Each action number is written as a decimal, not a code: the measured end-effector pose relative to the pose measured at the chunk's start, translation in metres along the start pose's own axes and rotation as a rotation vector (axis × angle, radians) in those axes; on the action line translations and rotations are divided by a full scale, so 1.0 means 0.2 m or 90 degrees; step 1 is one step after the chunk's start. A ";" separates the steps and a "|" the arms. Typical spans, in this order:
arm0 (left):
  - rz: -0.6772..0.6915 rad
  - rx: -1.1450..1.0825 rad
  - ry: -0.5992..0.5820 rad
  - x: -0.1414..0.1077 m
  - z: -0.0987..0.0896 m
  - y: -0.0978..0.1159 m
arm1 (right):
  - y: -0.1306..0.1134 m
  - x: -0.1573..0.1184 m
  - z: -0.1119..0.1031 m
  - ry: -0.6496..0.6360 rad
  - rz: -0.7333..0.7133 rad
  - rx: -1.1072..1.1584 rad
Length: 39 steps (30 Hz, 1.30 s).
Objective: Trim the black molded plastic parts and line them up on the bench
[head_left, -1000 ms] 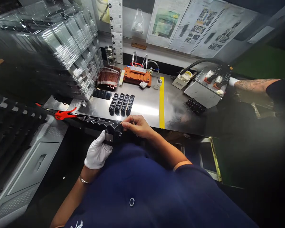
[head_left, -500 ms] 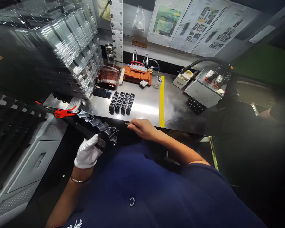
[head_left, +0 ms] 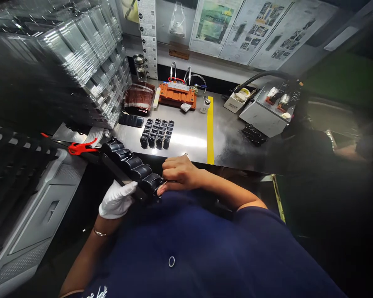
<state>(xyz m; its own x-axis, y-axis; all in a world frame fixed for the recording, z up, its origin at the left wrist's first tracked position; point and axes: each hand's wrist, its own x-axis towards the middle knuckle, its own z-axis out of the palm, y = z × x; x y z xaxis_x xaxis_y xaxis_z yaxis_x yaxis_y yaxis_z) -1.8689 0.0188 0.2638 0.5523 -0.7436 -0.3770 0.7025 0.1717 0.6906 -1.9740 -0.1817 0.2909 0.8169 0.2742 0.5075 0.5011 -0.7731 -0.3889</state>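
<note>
My left hand (head_left: 116, 199), in a white glove, is closed on the lower edge of a long black moulded plastic part (head_left: 139, 170) with a row of curved, scoop-like sections. The part is tilted, held in front of the bench edge. My bare right hand (head_left: 179, 173) is closed at the part's right end, its thumb against that end. A slim tool (head_left: 186, 154) is in its fist; only a short tip shows above the fingers, so its kind is hidden. Beyond the hands, several similar black parts (head_left: 157, 133) stand in rows on the metal bench (head_left: 189, 142).
Stacked clear plastic trays (head_left: 90, 62) rise at the left, with a red-handled air gun (head_left: 82, 147) below. A phone (head_left: 131, 120), an orange fixture (head_left: 178, 96), a small bottle (head_left: 205, 105), yellow tape (head_left: 210, 136) and a grey machine (head_left: 265, 111) are on the bench. Someone sits at the right.
My right hand has come left and down to the part's end, and the tool in it has turned. The black part has been raised slightly and shifted right in my left hand.
</note>
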 end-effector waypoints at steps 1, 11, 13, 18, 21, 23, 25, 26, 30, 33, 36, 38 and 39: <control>0.004 -0.003 0.003 0.00 0.01 0.00 | 0.00 0.00 0.00 0.030 -0.009 -0.015; 0.002 -0.106 0.072 -0.01 0.02 -0.02 | 0.03 0.02 0.03 0.057 0.007 -0.119; -0.015 -0.147 0.082 -0.01 0.03 -0.04 | 0.04 0.02 0.04 0.072 0.040 -0.124; -0.062 -0.269 0.128 0.01 0.08 -0.04 | 0.06 0.03 0.03 0.069 0.102 -0.144; -0.112 -0.363 0.157 0.01 0.11 0.00 | 0.08 0.04 -0.01 0.047 0.142 -0.105; -0.141 -0.412 0.157 0.01 0.13 0.04 | 0.10 0.05 -0.04 0.040 0.148 -0.094; -0.173 -0.443 0.152 0.00 0.13 0.07 | 0.11 0.06 -0.07 0.037 0.122 -0.111; -0.193 -0.454 0.152 -0.01 0.13 0.08 | 0.12 0.06 -0.08 0.033 0.104 -0.123; -0.252 -0.472 0.154 -0.03 0.15 0.10 | 0.14 0.10 -0.10 0.021 0.054 -0.165; -0.264 -0.464 0.162 -0.04 0.16 0.09 | 0.15 0.11 -0.11 0.013 0.023 -0.152; -0.286 -0.448 0.184 -0.06 0.17 0.09 | 0.17 0.12 -0.13 -0.026 -0.006 -0.117; -0.304 -0.438 0.189 -0.07 0.18 0.10 | 0.18 0.11 -0.15 -0.059 -0.013 -0.096; -0.311 -0.432 0.190 -0.07 0.18 0.10 | 0.19 0.11 -0.16 -0.073 -0.016 -0.084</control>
<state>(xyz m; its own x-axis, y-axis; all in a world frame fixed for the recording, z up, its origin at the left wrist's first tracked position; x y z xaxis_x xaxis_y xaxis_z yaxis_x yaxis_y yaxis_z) -1.8793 0.0092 0.3045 0.1483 -0.6505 -0.7449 0.9527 0.2959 -0.0687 -1.9465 -0.2230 0.3124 0.8359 0.3518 0.4214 0.4856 -0.8317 -0.2690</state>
